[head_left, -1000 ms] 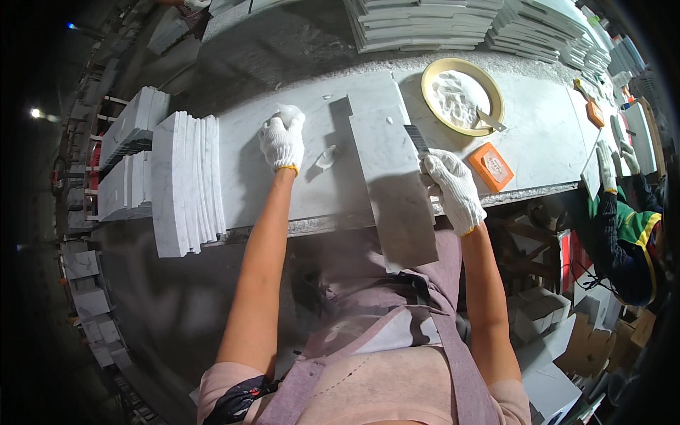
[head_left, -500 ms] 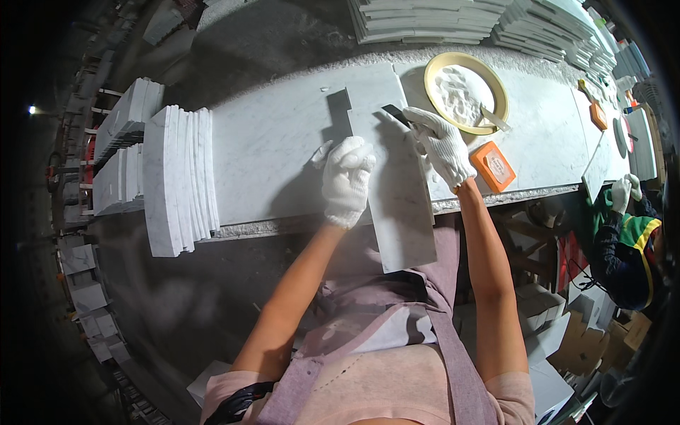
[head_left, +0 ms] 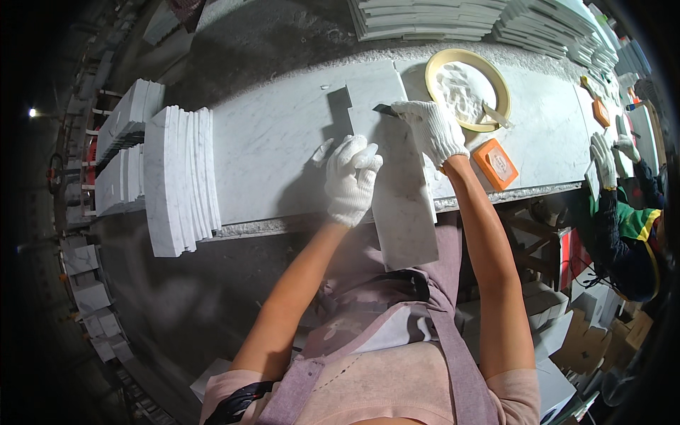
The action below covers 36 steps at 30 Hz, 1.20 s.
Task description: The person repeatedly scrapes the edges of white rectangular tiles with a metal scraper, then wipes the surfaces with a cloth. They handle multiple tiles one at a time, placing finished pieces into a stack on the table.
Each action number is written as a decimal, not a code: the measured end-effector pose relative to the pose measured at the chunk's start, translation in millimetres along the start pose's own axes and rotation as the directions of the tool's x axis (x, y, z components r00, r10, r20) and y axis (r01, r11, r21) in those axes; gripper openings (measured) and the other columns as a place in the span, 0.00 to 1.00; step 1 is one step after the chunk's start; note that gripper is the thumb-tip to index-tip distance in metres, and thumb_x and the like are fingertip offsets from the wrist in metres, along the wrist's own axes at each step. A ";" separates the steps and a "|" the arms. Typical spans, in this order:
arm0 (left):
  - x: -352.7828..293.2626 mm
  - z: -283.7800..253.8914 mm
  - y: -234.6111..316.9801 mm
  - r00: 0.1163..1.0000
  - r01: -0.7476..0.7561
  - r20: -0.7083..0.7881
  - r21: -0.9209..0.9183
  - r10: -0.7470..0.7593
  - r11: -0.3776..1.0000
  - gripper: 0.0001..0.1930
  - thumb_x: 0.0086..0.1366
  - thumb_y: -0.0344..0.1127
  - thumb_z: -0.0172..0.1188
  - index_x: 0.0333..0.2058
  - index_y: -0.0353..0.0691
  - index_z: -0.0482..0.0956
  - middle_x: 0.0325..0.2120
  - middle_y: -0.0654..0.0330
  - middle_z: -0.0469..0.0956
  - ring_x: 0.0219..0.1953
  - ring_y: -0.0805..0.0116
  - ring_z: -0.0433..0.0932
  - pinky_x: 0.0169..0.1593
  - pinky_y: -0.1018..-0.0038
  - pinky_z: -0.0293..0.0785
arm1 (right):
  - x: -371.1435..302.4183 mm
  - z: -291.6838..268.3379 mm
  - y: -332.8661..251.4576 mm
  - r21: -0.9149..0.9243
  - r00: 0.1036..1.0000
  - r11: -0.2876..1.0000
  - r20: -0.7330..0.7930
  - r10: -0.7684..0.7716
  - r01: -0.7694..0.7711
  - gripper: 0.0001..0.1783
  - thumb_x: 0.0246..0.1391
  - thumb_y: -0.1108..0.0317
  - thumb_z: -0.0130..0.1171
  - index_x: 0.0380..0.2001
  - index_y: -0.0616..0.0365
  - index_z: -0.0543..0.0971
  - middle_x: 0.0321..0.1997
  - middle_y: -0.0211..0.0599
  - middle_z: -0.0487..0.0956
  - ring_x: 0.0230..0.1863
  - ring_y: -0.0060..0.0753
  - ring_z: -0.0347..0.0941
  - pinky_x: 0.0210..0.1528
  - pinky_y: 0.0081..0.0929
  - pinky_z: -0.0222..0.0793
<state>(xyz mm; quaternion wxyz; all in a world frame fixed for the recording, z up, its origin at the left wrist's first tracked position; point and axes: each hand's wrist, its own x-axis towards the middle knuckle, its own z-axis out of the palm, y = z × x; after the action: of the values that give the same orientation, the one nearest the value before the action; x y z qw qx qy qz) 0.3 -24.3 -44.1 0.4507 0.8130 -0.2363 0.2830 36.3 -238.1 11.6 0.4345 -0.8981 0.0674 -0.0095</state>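
Note:
A long grey-white marble tile (head_left: 405,205) lies across the bench edge, its near end overhanging towards me. My right hand (head_left: 433,131), in a white knitted glove, is closed on a black flat-bladed scraper (head_left: 384,110) over the tile's far part. Beside the tile's left edge is my left hand (head_left: 352,182), also gloved, with its fingers curled in; what they hold, if anything, is hidden. A small white chip (head_left: 322,151) lies just left of that hand. To the right, a yellow bowl (head_left: 504,88) contains white paste and a spatula (head_left: 497,115).
An orange-edged block (head_left: 496,164) sits on the white bench slab (head_left: 269,142) by my right wrist. Upright marble tiles (head_left: 180,180) are stacked at left, more stacks (head_left: 432,21) stand behind. At far right a co-worker's gloved hands (head_left: 604,159) hold a white tile.
My right hand has moved slightly left with the scraper, over the tile. My left fingers have loosened a little. The co-worker's hands have shifted up.

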 end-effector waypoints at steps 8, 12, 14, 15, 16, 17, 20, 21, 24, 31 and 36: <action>2.9 -5.0 4.0 0.999 -0.022 0.043 0.054 0.020 0.998 0.17 0.64 0.23 0.71 0.51 0.45 0.84 0.52 0.59 0.84 0.55 0.55 0.83 0.65 0.58 0.74 | 4.4 5.7 -4.6 -0.011 0.995 0.998 -0.087 -0.056 0.055 0.17 0.70 0.69 0.55 0.53 0.55 0.88 0.46 0.44 0.90 0.46 0.43 0.87 0.54 0.34 0.78; 4.2 -6.2 4.0 0.997 -0.013 0.071 0.008 0.012 1.000 0.18 0.66 0.30 0.68 0.54 0.47 0.82 0.50 0.59 0.83 0.57 0.50 0.80 0.68 0.53 0.70 | 6.9 4.9 -6.9 -0.067 0.989 0.995 -0.122 -0.088 0.080 0.16 0.69 0.69 0.57 0.55 0.54 0.88 0.46 0.42 0.91 0.45 0.40 0.86 0.54 0.32 0.78; 7.6 -7.9 4.0 0.992 0.041 0.121 0.017 -0.043 0.999 0.15 0.67 0.29 0.67 0.52 0.46 0.82 0.48 0.58 0.83 0.55 0.50 0.81 0.65 0.54 0.73 | 0.9 2.0 -8.5 0.179 0.990 0.984 -0.137 0.029 -0.005 0.17 0.69 0.69 0.60 0.57 0.52 0.88 0.47 0.38 0.91 0.44 0.32 0.85 0.53 0.28 0.77; 10.5 -8.6 4.2 0.987 0.062 0.148 0.019 -0.064 0.998 0.13 0.67 0.29 0.66 0.50 0.46 0.83 0.47 0.58 0.83 0.53 0.50 0.81 0.63 0.54 0.74 | -1.6 -0.9 -8.9 0.251 0.971 0.965 -0.237 -0.017 0.078 0.17 0.69 0.68 0.60 0.58 0.51 0.87 0.47 0.36 0.91 0.43 0.29 0.84 0.51 0.27 0.77; 14.4 -9.0 3.9 0.985 0.106 0.141 -0.029 -0.101 0.994 0.13 0.68 0.27 0.65 0.50 0.45 0.82 0.46 0.58 0.83 0.51 0.53 0.82 0.60 0.57 0.76 | -10.0 -3.2 -7.8 0.308 0.952 0.947 -0.306 0.004 0.095 0.17 0.69 0.68 0.60 0.58 0.51 0.87 0.47 0.35 0.91 0.42 0.26 0.83 0.48 0.26 0.77; 18.8 -9.4 4.0 0.980 0.154 0.138 -0.076 -0.142 0.985 0.12 0.69 0.26 0.64 0.50 0.43 0.82 0.45 0.59 0.83 0.49 0.56 0.82 0.57 0.59 0.78 | -21.8 -4.7 -5.4 0.359 0.925 0.923 -0.380 0.008 0.139 0.18 0.69 0.67 0.61 0.59 0.50 0.87 0.47 0.33 0.90 0.41 0.23 0.82 0.46 0.25 0.77; 34.7 -10.7 3.2 0.989 0.141 0.059 -0.078 -0.136 0.987 0.13 0.70 0.23 0.63 0.52 0.39 0.80 0.39 0.61 0.85 0.41 0.62 0.86 0.52 0.66 0.82 | -60.4 -6.1 9.4 0.469 0.907 0.883 -0.382 0.177 0.025 0.17 0.71 0.70 0.61 0.60 0.50 0.86 0.42 0.27 0.85 0.36 0.12 0.73 0.32 0.19 0.72; 40.9 -10.1 2.4 0.980 0.189 0.081 -0.061 -0.184 0.980 0.14 0.70 0.24 0.64 0.53 0.40 0.80 0.40 0.60 0.86 0.41 0.61 0.86 0.53 0.65 0.82 | -71.2 -3.3 15.9 0.481 0.890 0.874 -0.426 0.165 0.068 0.17 0.71 0.72 0.61 0.60 0.51 0.86 0.44 0.27 0.84 0.37 0.12 0.73 0.33 0.18 0.72; 61.3 -13.3 -4.8 0.966 0.221 0.131 0.032 -0.224 0.975 0.20 0.68 0.33 0.69 0.58 0.48 0.80 0.47 0.59 0.86 0.50 0.54 0.85 0.56 0.57 0.81 | -92.6 4.4 37.4 0.168 0.815 0.974 -0.578 -0.027 0.151 0.21 0.70 0.80 0.57 0.61 0.52 0.85 0.43 0.32 0.84 0.40 0.22 0.78 0.47 0.23 0.76; 95.1 -20.5 -29.6 0.923 -0.301 0.376 0.574 0.081 0.762 0.27 0.59 0.40 0.74 0.59 0.52 0.81 0.48 0.61 0.83 0.53 0.54 0.81 0.60 0.57 0.77 | -99.2 21.8 59.3 -0.021 0.729 0.979 -0.665 -0.164 0.202 0.22 0.65 0.84 0.59 0.59 0.54 0.86 0.39 0.35 0.85 0.41 0.31 0.81 0.49 0.26 0.77; 96.9 -18.2 -34.9 0.891 -0.416 0.404 0.540 0.209 0.732 0.27 0.57 0.37 0.73 0.57 0.48 0.82 0.48 0.60 0.82 0.53 0.55 0.80 0.62 0.55 0.75 | -99.0 24.0 62.3 -0.016 0.705 0.977 -0.690 -0.165 0.212 0.22 0.67 0.82 0.57 0.59 0.53 0.85 0.40 0.35 0.86 0.40 0.31 0.81 0.48 0.27 0.78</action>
<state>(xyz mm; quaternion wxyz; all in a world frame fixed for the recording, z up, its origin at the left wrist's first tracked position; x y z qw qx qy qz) 88.6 -4.2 8.1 0.0637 0.8964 -0.3353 0.2828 -67.0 -244.8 -47.9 0.4038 -0.8182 0.1309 -0.3878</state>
